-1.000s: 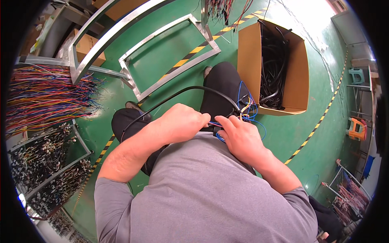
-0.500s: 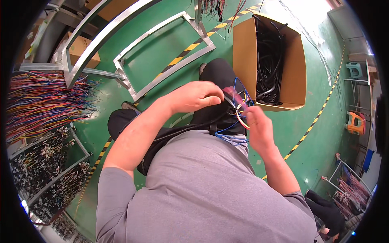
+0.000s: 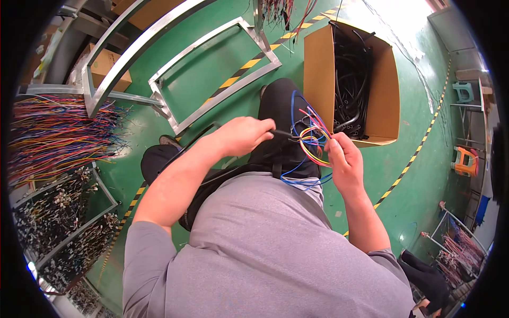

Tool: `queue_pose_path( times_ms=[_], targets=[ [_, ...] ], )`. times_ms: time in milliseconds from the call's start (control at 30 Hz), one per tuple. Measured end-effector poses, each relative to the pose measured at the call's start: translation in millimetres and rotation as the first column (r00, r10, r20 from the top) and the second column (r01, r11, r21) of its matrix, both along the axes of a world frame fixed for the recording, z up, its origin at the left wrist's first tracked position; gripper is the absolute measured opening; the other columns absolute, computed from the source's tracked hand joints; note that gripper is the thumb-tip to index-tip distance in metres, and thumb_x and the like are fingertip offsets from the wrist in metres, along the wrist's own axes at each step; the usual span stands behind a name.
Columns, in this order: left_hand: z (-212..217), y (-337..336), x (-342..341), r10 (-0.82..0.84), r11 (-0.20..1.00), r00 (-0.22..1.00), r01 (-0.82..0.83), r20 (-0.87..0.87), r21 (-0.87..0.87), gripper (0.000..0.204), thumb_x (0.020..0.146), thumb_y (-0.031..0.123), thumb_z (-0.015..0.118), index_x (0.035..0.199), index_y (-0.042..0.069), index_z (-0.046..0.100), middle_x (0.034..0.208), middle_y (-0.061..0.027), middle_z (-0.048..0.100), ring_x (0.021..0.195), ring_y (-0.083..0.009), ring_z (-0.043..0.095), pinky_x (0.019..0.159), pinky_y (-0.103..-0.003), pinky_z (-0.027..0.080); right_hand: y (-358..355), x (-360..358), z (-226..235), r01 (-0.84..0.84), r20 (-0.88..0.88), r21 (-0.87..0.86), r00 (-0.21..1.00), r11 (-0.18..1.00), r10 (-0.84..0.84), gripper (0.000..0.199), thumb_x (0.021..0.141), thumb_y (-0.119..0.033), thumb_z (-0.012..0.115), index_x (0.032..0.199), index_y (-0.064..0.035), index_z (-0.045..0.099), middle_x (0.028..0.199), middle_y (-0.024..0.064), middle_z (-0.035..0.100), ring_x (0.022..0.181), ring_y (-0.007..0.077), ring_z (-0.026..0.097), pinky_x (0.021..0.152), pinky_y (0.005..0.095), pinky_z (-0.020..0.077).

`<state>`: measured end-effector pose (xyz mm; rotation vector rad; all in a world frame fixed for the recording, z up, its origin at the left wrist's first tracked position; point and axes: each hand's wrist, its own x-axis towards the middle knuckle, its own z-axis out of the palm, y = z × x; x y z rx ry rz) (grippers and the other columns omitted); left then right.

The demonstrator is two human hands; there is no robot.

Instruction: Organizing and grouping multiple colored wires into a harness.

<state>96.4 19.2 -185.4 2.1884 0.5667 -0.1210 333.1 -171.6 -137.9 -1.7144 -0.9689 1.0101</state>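
Our left grip (image 3: 245,135) is clamped on the black cable (image 3: 282,133), likely to steady it; our right grip (image 3: 345,162) pinches coloured wires (image 3: 312,138) between both grips, perhaps to spread their loop. Beyond it, the box (image 3: 319,82) stands handy.

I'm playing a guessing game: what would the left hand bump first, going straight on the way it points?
Most likely the coloured wires, right of the left hand along the black cable it holds, though depth is hard to judge from this one view.
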Motion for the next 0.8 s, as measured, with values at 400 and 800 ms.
queue_pose_path(
  times_ms=[400, 800],
  targets=[
    [37, -47, -66, 0.374, 0.796, 0.926, -0.347, -0.047, -0.497, 0.016, 0.112, 0.015, 0.052, 0.109, 0.002, 0.063, 0.078, -0.0002, 0.054, 0.072, -0.0115, 0.05, 0.067, -0.031, 0.044, 19, -7, 24, -0.31, 0.029, -0.105, 0.949, 0.945, 0.314, 0.023, 0.102, -0.009, 0.056, 0.083, 0.0021, 0.059, 0.069, 0.0017, 0.055, 0.067, 0.0078, 0.046, 0.059, 0.0297, 0.0386],
    [32, -52, -66, 0.395, 0.76, 0.917, -0.353, -0.044, -0.546, 0.017, 0.111, 0.016, 0.053, 0.11, 0.003, 0.063, 0.082, 0.0004, 0.053, 0.077, -0.0114, 0.048, 0.071, -0.03, 0.043, 13, -11, 25, -0.45, 0.399, 0.057, 0.828, 0.891, 0.393, 0.011, 0.091, -0.002, 0.061, 0.081, 0.001, 0.058, 0.07, 0.0137, 0.056, 0.067, 0.031, 0.054, 0.063, 0.0429, 0.045]
  ],
)
